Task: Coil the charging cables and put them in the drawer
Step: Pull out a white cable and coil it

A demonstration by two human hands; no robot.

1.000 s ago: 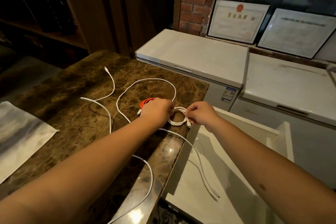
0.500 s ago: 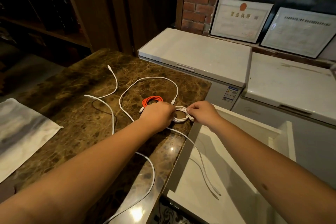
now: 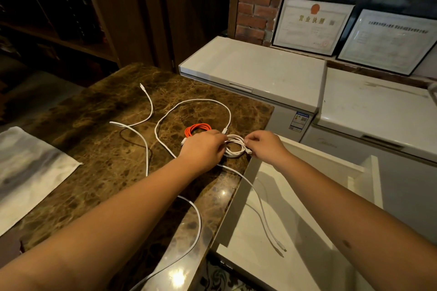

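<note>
Both hands, left hand (image 3: 203, 149) and right hand (image 3: 266, 146), pinch our white coil (image 3: 235, 147) just beside the drawer (image 3: 319, 163); we should keep loops even, drawing in the loose tail (image 3: 262, 205).

A small white cable coil (image 3: 235, 147) lies at the right edge of the surface (image 3: 94, 130), its loose tail trailing down into the open white drawer (image 3: 307, 208); just left and farther sits a tight orange coil (image 3: 197, 129); two more white cables (image 3: 151, 125) sprawl uncoiled farther left.
</note>
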